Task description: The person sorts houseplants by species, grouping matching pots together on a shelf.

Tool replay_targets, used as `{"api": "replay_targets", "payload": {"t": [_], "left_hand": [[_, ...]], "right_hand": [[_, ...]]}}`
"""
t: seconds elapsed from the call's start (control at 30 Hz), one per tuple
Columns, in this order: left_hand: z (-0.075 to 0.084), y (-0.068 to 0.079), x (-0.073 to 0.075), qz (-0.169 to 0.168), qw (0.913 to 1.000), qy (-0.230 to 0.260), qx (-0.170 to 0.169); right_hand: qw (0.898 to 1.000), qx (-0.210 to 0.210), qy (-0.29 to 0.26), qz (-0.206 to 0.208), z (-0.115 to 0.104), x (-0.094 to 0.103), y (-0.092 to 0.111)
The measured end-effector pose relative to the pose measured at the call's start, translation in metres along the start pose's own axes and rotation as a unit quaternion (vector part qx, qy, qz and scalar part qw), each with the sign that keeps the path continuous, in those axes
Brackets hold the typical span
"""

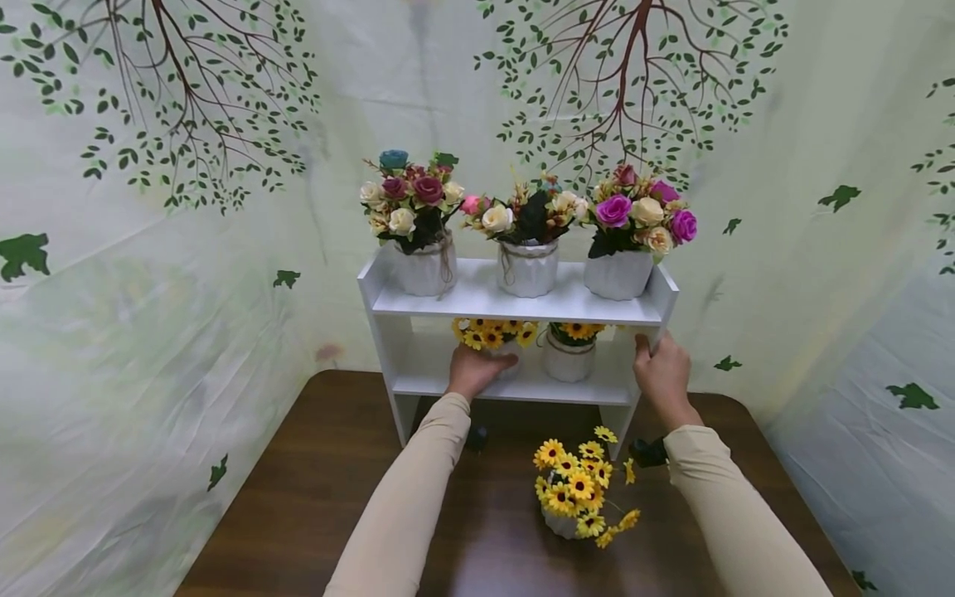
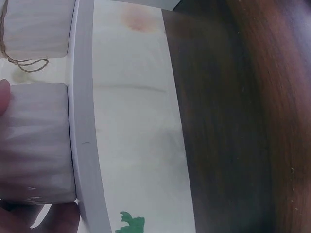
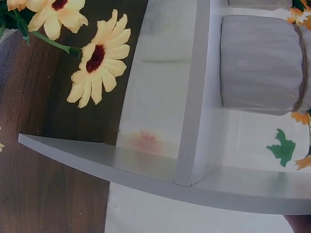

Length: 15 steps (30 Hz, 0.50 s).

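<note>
On the lower board of a white two-tier shelf [image 1: 515, 313], my left hand [image 1: 477, 371] grips a white pot [image 2: 34, 145] of small sunflowers [image 1: 488, 336]. The left wrist view shows the pot between thumb and fingers, its base by the board. My right hand [image 1: 662, 375] holds the shelf's right side panel, its thumb on the inner side; only a sliver of that hand shows in the right wrist view. A second white pot [image 1: 569, 361] of sunflowers, tied with twine, stands on the same board, between my hands. A third potted bunch of sunflowers [image 1: 574, 485] stands on the table before the shelf.
The upper board carries three white pots of artificial roses: left pot [image 1: 427, 269], middle pot [image 1: 528, 269], right pot [image 1: 618, 275]. Under everything lies a dark brown wooden table [image 1: 313, 497]. A leaf-printed cloth backdrop [image 1: 418, 83] hangs close behind the shelf.
</note>
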<state>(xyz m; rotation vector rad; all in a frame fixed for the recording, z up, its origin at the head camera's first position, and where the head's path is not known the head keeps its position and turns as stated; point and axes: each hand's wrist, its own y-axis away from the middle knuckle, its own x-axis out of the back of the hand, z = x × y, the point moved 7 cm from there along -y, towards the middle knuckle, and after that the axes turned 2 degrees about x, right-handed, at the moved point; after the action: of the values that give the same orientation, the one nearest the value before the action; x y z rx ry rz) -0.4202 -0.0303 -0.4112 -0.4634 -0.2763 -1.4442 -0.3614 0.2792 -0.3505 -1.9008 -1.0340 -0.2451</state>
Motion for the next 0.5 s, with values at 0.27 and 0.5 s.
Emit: {"api": "replay_targets", "payload": {"t": [0.27, 0.5], "left_hand": [[0.0020, -0.0014, -0.0003, -0.001, 1.0000, 0.005, -0.008], [-0.0013, -0.0036, -0.0027, 0.000, 1.0000, 0.007, -0.002]], "right_hand": [[1.000, 0.002, 0.001, 0.001, -0.0008, 0.0003, -0.0008], [1.000, 0.006, 0.001, 0.002, -0.0011, -0.0001, 0.0003]]}}
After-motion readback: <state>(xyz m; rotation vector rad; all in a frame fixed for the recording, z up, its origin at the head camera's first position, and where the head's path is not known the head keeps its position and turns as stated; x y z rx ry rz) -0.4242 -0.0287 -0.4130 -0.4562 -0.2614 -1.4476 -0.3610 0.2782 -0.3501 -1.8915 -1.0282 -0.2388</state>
